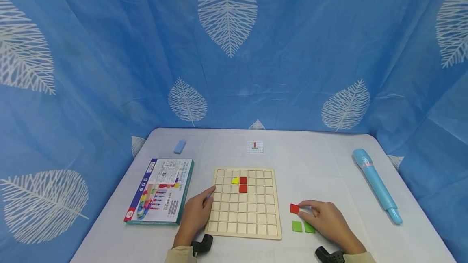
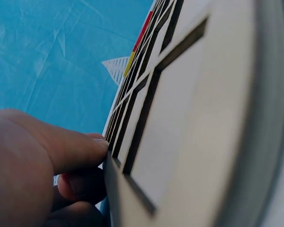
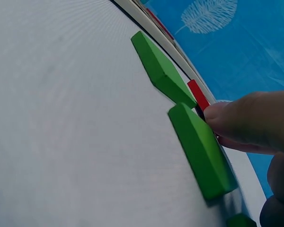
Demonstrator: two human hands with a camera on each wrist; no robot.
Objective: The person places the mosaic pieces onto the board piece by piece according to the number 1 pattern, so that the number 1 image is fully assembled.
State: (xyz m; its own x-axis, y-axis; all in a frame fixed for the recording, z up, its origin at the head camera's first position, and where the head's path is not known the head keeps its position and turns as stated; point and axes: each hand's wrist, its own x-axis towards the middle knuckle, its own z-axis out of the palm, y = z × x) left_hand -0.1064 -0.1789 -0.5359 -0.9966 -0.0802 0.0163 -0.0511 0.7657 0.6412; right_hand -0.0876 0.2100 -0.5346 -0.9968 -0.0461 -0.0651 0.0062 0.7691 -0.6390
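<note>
My left hand [image 1: 197, 210] rests its fingertips against the left edge of a wooden grid board [image 1: 242, 237]; in the left wrist view, fingers [image 2: 80, 149] meet the rim. On the board sit a yellow tile [image 1: 235, 180], one corner cut off, and two red tiles [image 1: 243, 188], one behind the other. To the board's right, my right hand [image 1: 327, 218] pinches a red square tile [image 1: 294, 208] by its right side, thumb and index finger at its edge. Green tiles [image 1: 297, 226] lie just in front, one partly under the hand; the right wrist view shows another green piece [image 3: 241, 220] below.
A small pattern card [image 1: 255, 146] lies behind the board. On the left are a colourful flat box [image 1: 161, 192] and a small blue block [image 1: 179, 147]. A light-blue microphone-shaped object [image 1: 378, 186] lies far right. Blue leaf-print cloth [image 1: 274, 72] surrounds the white table.
</note>
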